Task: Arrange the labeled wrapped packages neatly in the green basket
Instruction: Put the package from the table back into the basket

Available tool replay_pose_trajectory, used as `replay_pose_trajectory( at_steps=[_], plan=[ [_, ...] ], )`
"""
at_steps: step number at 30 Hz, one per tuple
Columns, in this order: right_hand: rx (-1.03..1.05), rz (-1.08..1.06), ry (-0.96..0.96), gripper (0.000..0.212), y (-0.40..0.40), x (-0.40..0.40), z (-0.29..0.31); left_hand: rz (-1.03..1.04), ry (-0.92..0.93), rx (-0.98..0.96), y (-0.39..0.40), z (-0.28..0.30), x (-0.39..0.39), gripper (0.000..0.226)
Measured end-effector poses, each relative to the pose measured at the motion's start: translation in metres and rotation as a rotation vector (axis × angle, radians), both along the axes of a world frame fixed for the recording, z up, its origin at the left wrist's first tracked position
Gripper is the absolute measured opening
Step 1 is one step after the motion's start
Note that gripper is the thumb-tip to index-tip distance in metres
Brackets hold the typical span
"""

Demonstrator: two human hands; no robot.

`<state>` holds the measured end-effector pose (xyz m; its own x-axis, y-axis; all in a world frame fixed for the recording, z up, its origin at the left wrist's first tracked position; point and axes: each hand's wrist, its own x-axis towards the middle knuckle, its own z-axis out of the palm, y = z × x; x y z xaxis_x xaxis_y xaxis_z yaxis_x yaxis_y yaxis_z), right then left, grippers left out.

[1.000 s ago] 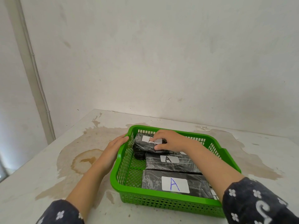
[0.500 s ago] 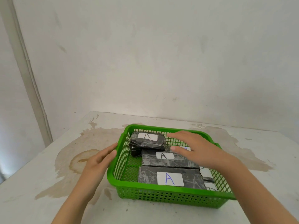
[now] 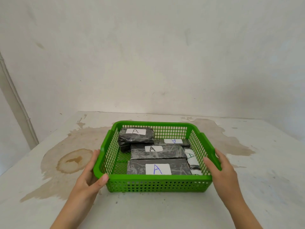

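While resting on the bench [image 3: 165, 210], held at 9 o'clock by left hand [image 3: 90, 177], at 3 o'clock by right hand [image 3: 221, 171]: green basket [image 3: 158, 176]. Fingers [image 3: 94, 158] clamped on its side walls. Contains black packets [image 3: 135, 138] marked A.

Pretty plain tbh: bare forearms, slim-fingered left hand [image 3: 89, 176] and right hand [image 3: 222, 171], thumbnail on the left one short and natural.
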<state>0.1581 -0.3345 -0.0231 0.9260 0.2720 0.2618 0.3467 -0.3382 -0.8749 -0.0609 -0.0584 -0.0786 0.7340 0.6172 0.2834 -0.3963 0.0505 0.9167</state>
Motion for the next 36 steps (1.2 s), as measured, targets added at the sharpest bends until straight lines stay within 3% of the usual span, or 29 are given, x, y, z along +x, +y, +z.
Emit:
replay_pose_trajectory(
  at_steps=[3, 6, 9, 14, 19, 24, 27, 29, 32, 36],
  plan=[
    [0.111, 0.055, 0.031, 0.057, -0.002, 0.004, -0.004, 0.005, -0.013, -0.019, -0.002, -0.001, 0.002, 0.062],
    [0.254, 0.221, 0.188, 0.071, -0.013, 0.006, -0.015, -0.025, -0.01, -0.036, -0.004, 0.0, 0.003, 0.059],
    [0.224, 0.32, 0.173, 0.067, -0.019, 0.006, -0.026, -0.042, 0.005, -0.06, -0.003, 0.002, 0.003, 0.056],
    [0.236, 0.314, 0.23, 0.062, -0.009, 0.018, -0.029, -0.03, 0.145, 0.062, 0.007, 0.012, 0.009, 0.061],
    [0.276, 0.251, 0.307, 0.029, 0.007, 0.034, -0.024, -0.068, 0.259, 0.126, 0.013, 0.027, 0.025, 0.058],
    [0.263, 0.195, 0.285, 0.029, 0.018, 0.046, -0.024, -0.071, 0.301, 0.132, 0.015, 0.034, 0.036, 0.056],
    [0.231, 0.175, 0.291, 0.032, 0.02, 0.047, -0.019, -0.049, 0.342, 0.115, 0.015, 0.039, 0.039, 0.066],
    [0.121, 0.126, 0.238, 0.041, 0.019, 0.047, -0.014, -0.013, 0.404, 0.141, 0.014, 0.045, 0.038, 0.077],
    [-0.087, -0.025, 0.014, 0.063, 0.017, 0.05, 0.001, 0.213, 0.571, 0.331, 0.016, 0.061, 0.04, 0.088],
    [-0.068, -0.016, -0.24, 0.041, 0.028, 0.049, 0.037, 0.37, 0.489, 0.659, 0.016, 0.096, 0.06, 0.063]
  ],
)
